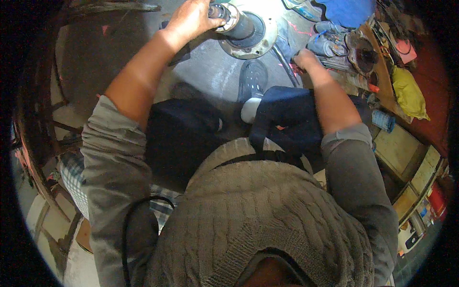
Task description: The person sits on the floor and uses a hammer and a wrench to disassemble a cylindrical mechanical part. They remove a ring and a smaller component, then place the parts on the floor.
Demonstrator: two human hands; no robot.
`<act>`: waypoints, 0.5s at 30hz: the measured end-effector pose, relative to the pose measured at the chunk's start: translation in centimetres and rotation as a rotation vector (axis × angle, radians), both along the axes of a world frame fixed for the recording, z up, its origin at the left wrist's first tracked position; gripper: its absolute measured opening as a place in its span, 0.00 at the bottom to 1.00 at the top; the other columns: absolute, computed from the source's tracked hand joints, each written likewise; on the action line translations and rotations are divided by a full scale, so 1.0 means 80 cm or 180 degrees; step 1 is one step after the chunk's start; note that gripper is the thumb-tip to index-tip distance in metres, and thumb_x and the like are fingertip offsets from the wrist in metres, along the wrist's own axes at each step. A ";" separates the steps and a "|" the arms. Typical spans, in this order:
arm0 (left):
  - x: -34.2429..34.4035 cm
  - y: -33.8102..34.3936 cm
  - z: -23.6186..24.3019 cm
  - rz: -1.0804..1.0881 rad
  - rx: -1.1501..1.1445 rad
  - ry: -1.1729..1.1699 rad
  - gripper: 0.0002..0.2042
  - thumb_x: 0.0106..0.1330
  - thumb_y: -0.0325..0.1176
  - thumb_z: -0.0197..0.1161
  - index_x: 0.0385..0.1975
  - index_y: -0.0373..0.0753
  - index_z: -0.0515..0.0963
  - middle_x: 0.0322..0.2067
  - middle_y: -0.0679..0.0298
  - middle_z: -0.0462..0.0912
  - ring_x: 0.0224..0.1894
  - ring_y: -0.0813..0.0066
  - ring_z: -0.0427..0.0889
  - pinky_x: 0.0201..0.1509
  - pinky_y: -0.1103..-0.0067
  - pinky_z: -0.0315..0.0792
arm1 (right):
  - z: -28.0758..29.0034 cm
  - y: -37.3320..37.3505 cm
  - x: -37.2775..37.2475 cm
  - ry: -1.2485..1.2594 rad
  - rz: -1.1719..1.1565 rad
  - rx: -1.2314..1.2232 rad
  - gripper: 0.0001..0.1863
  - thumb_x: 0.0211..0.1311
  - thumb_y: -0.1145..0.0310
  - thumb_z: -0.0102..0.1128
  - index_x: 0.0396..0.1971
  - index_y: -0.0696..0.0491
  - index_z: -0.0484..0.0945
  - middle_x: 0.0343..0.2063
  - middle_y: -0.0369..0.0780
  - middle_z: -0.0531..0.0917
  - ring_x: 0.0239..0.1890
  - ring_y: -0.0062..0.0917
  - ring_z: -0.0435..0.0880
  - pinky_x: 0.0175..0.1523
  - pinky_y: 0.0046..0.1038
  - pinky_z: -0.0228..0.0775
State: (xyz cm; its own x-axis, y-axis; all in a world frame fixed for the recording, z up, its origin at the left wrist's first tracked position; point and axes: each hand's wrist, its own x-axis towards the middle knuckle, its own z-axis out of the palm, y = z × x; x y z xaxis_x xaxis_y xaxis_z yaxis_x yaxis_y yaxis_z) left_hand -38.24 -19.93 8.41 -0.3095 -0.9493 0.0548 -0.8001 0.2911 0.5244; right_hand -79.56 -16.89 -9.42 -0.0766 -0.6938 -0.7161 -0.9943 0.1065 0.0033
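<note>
Currently, the left hand (189,22) is gripping, thumb and fingers partly closed, the dark round end piece (218,11) on a flanged metal cylinder (243,28) at the upper centre of the frame. At upper right, the right hand (306,60) is reaching down beside a dark rod (286,66), fingers bent, though I cannot tell whether they are holding anything. Farther out, a dark shoe (252,79) is resting just below the cylinder, and a crumpled yellow bag (409,93) is lying at right.

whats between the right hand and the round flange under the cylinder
In the head view, a dark bar slants between the right hand and the flange, with a grey-blue item, too blurred to name, beside it.
</note>
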 end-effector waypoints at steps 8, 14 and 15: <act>0.005 -0.008 0.015 -0.0133 0.0399 -0.0331 0.28 0.50 0.42 0.78 0.44 0.30 0.74 0.41 0.40 0.84 0.46 0.42 0.85 0.50 0.58 0.79 | -0.054 0.019 0.030 0.0201 0.0239 0.0132 0.22 0.64 0.57 0.62 0.48 0.59 0.86 0.53 0.54 0.84 0.57 0.48 0.83 0.62 0.44 0.74; 0.009 0.001 0.021 -0.0006 0.0681 -0.0079 0.30 0.54 0.43 0.78 0.49 0.31 0.71 0.44 0.40 0.83 0.50 0.41 0.83 0.53 0.58 0.78 | -0.118 0.033 0.048 0.0273 0.0449 0.0111 0.21 0.65 0.64 0.57 0.52 0.60 0.83 0.54 0.55 0.83 0.58 0.49 0.83 0.63 0.42 0.74; 0.011 0.002 0.021 -0.0024 0.0809 -0.0096 0.29 0.55 0.40 0.77 0.50 0.32 0.72 0.45 0.40 0.83 0.51 0.41 0.83 0.54 0.58 0.78 | -0.121 0.035 0.051 0.0316 0.0552 0.0016 0.21 0.65 0.64 0.57 0.52 0.61 0.83 0.54 0.55 0.83 0.58 0.49 0.83 0.63 0.42 0.74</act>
